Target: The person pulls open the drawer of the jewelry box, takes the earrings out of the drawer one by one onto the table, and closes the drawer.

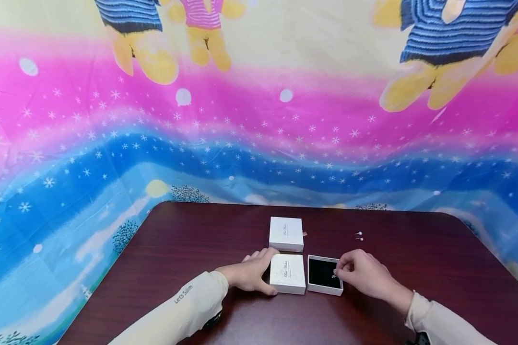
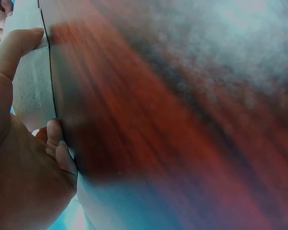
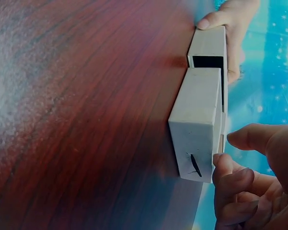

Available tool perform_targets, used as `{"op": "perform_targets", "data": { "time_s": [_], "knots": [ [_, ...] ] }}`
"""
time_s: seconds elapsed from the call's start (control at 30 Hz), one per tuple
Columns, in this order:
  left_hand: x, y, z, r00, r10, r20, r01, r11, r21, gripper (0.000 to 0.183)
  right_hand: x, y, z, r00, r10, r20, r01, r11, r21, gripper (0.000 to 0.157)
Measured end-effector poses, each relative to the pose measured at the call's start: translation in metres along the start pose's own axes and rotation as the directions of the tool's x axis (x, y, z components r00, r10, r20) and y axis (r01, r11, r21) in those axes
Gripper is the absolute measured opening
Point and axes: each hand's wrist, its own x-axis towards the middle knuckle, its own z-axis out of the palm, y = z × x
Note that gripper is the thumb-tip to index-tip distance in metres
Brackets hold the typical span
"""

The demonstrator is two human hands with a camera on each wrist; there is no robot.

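Observation:
My left hand [image 1: 252, 273] grips the left side of a white gift box [image 1: 287, 273] with silvery lettering, thumb on the near edge and fingers at the far corner. To its right lies an uncovered white box tray [image 1: 325, 289] with a black lining; in the right wrist view its side wall [image 3: 194, 96] has a dark slit. Over the tray's right edge, my right hand [image 1: 364, 273] pinches a tiny silvery piece of jewelry [image 1: 334, 276], whose exact kind is too small to tell. The left wrist view shows the left thumb [image 2: 24, 40] against the box.
A second white lettered box [image 1: 286, 232] with a small tab stands behind the gripped one. Two small pearl-like earrings [image 1: 359, 235] lie at the back right of the dark wooden table [image 1: 198, 230]. A patterned cloth [image 1: 250, 143] hangs behind the table.

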Motion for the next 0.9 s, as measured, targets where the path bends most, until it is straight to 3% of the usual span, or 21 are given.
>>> {"op": "perform_targets", "data": {
  "time_s": [0.9],
  "knots": [
    [0.0006,-0.0016,0.0009,1.000,-0.001,0.003,0.001,1.000,0.001,0.082,-0.0004,0.0004,0.0077,0.998,-0.063,-0.020,0.060,0.992,-0.108,0.009]
  ]
}}
